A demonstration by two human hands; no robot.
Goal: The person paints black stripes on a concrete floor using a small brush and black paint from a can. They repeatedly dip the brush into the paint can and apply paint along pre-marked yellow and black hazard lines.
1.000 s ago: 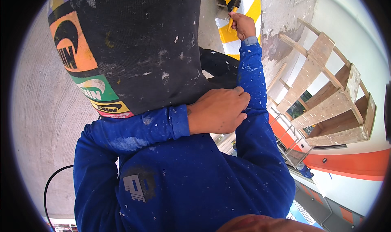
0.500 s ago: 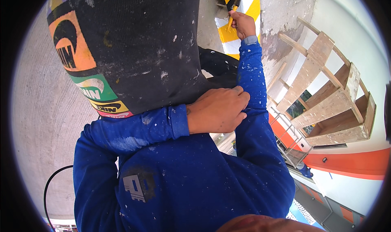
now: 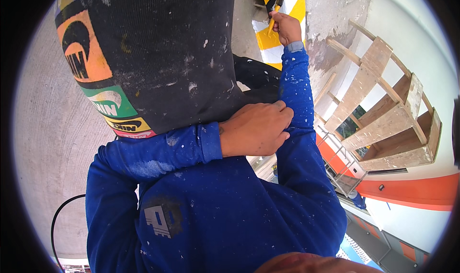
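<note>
My right hand point(image 3: 288, 29) is closed around the yellow handle of a paintbrush point(image 3: 271, 25). The dark brush head meets a black patch on a narrow surface painted in yellow and white stripes point(image 3: 269, 42), at the top of the view. My left hand point(image 3: 258, 130) lies across my body against the bend of my right sleeve point(image 3: 296, 91). Its fingers are curled, and the palm side is hidden, so whatever it grips does not show. Both blue sleeves carry white paint specks.
My leg in paint-flecked black trousers point(image 3: 177, 47) with coloured patches fills the upper left. Bare concrete point(image 3: 52, 110) lies beyond it. To the right stands a wooden plank structure point(image 3: 369, 71) by a white and orange wall point(image 3: 412, 191), with metal scaffolding point(image 3: 342, 170) below. A black cable point(image 3: 53, 225) curves at lower left.
The paintbrush has shifted and tilted slightly in my right hand, showing more of its head. My left hand keeps its place on the right sleeve.
</note>
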